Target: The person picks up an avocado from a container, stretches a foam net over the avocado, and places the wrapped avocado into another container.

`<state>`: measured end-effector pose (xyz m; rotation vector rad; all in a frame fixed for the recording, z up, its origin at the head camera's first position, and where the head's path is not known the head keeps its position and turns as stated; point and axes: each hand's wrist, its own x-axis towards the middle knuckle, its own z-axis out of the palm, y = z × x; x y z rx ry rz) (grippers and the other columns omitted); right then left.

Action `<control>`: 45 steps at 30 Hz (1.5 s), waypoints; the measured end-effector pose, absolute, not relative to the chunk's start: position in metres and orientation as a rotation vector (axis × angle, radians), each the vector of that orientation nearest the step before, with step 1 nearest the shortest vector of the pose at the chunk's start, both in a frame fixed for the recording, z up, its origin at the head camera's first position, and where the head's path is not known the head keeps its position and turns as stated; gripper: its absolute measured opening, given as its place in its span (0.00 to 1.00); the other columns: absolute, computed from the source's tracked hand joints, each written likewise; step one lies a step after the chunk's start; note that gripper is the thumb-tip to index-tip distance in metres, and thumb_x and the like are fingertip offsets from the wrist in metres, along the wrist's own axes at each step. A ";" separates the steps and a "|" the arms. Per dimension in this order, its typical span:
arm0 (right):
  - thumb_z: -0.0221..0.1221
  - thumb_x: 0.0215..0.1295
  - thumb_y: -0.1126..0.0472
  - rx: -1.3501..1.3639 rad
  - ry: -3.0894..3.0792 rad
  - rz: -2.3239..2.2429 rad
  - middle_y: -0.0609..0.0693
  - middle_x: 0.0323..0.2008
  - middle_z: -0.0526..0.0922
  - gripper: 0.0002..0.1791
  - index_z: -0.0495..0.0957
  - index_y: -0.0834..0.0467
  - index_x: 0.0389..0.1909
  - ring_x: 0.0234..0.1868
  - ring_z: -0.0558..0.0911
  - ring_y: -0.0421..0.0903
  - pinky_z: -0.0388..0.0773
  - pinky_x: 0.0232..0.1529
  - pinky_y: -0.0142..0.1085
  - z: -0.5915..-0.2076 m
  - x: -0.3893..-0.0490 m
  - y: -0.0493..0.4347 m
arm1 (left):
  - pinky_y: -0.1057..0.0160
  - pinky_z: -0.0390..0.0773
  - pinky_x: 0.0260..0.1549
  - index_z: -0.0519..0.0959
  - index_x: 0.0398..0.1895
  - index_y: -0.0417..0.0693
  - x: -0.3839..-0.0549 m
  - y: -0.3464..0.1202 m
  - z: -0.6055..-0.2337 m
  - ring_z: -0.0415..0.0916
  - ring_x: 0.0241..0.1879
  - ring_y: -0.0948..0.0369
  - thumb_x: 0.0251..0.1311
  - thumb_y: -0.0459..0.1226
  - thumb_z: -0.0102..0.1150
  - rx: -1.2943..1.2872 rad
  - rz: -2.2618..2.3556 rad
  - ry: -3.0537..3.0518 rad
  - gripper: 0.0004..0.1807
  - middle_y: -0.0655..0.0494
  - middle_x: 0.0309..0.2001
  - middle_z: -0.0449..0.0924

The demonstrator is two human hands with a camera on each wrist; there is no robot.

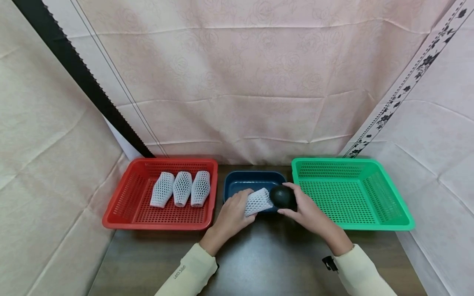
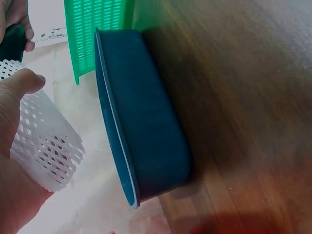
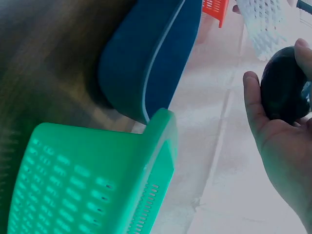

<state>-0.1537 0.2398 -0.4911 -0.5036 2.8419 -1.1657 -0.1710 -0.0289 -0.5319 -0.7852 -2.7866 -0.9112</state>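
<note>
My left hand [image 1: 234, 211] grips a white foam net sleeve [image 1: 258, 202] over the front of a dark blue tray [image 1: 255, 176]. In the left wrist view the thumb lies across the mesh of the sleeve [image 2: 45, 134]. My right hand [image 1: 305, 209] holds a dark, oval avocado [image 1: 282, 197], thumb and fingers around its right side. The avocado's left end is right at the sleeve's open end. Seen from the right wrist, the avocado [image 3: 283, 87] sits between thumb and fingers, with the net sleeve [image 3: 265, 27] just beyond it.
A red basket [image 1: 155, 225] on the left holds three white foam net sleeves [image 1: 182, 189] side by side. The green basket [image 1: 355, 226] stands on the right, close to the blue tray. All rest on a dark wooden table [image 1: 266, 255] with pale cloth [image 1: 237, 82] hanging behind.
</note>
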 end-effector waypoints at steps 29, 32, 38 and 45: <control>0.74 0.60 0.57 -0.783 2.940 -1.093 0.52 0.64 0.75 0.36 0.72 0.49 0.70 0.61 0.78 0.50 0.83 0.58 0.49 -0.499 -0.149 0.233 | 0.54 0.81 0.57 0.69 0.70 0.51 -0.168 -0.022 -0.528 0.78 0.60 0.57 0.60 0.38 0.74 -0.912 -0.880 -2.714 0.35 0.53 0.65 0.79; 0.74 0.60 0.59 -0.820 2.966 -1.123 0.51 0.64 0.77 0.35 0.74 0.50 0.68 0.61 0.79 0.50 0.83 0.57 0.49 -0.498 -0.148 0.233 | 0.53 0.81 0.58 0.69 0.70 0.50 -0.168 -0.022 -0.527 0.78 0.60 0.57 0.60 0.38 0.74 -0.894 -0.904 -2.734 0.36 0.53 0.65 0.78; 0.75 0.58 0.58 -0.913 3.016 -1.117 0.49 0.64 0.78 0.32 0.78 0.48 0.65 0.63 0.79 0.50 0.81 0.60 0.50 -0.491 -0.148 0.230 | 0.52 0.79 0.62 0.69 0.69 0.48 -0.167 -0.019 -0.526 0.78 0.58 0.56 0.59 0.38 0.75 -0.845 -1.016 -2.738 0.36 0.52 0.64 0.78; 0.77 0.54 0.58 -0.883 3.055 -1.071 0.49 0.60 0.82 0.30 0.82 0.49 0.60 0.59 0.82 0.50 0.83 0.57 0.48 -0.488 -0.146 0.224 | 0.51 0.76 0.65 0.66 0.71 0.46 -0.164 -0.016 -0.526 0.76 0.61 0.55 0.57 0.41 0.76 -0.838 -1.183 -2.751 0.41 0.51 0.66 0.75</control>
